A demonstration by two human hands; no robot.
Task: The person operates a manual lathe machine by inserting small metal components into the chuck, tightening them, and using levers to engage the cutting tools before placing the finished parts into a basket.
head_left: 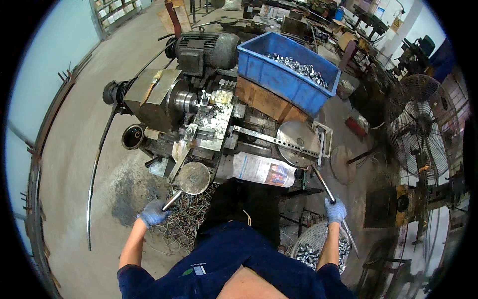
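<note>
A small metal lathe (214, 119) stands before me. My left hand (153, 214), in a blue-grey glove, is closed round the end of a lever handle (173, 200) beside a round metal disc (194, 178). On the other side my gloved right hand (336, 211) grips a long lever handle (323, 183), which runs up to a flat bar with a row of holes (276, 140). The chuck (185, 101) sits at the headstock's right side, facing the tool slide (213, 122), which is strewn with bright metal bits. Whether a workpiece is in the chuck is too small to tell.
A blue crate (291, 74) of small metal parts rests on a wooden box (264, 99). Below my right arm stands a basket (301, 240) of parts. Curly metal shavings (184, 219) cover the floor at left. A large fan (420, 122) stands at right; a brush (151, 88) lies on the headstock.
</note>
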